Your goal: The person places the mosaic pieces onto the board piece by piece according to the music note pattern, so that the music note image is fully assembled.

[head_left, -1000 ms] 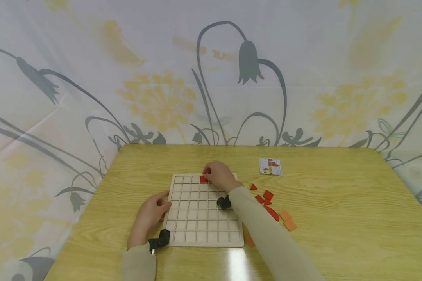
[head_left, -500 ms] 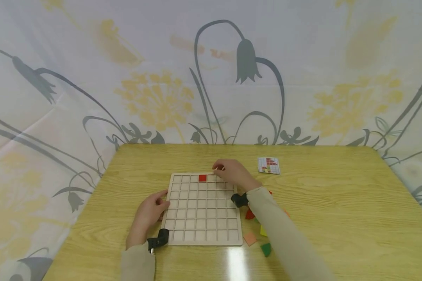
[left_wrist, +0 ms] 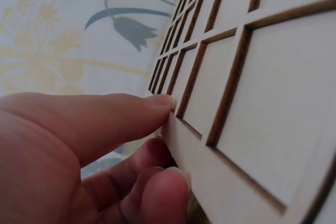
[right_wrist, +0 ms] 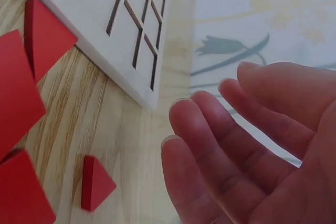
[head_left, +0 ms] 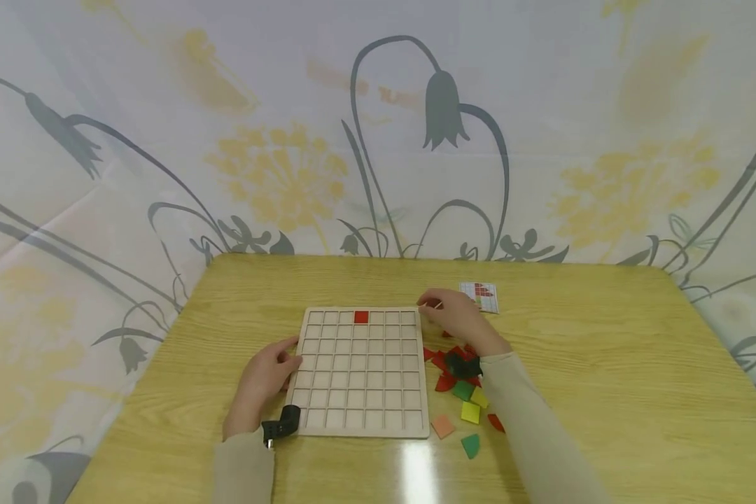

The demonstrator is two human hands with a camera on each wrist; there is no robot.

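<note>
One red square (head_left: 361,318) sits in the middle cell of the far row of a wooden grid board (head_left: 353,433), the only cell filled, as you work at the surface (head_left: 605,385). Your left hand (head_left: 264,374) steadies the board's left edge, its grip pinching the rim, thumb above and fingers below. Your right hand (head_left: 456,313) hangs near the far right corner, its grip loosely spread with nothing in it, partly covering a printed card (head_left: 489,299). Judging by the bare cells, the work is at an early stage. Left to be used, it appears, are the pieces off the board's right side: a cluster of red pieces (head_left: 444,383), a yellow square (head_left: 470,412), an orange square (head_left: 443,426) and a green rounded piece (head_left: 471,446). A small red triangle (right_wrist: 98,183) lies apart from its neighbors.
</note>
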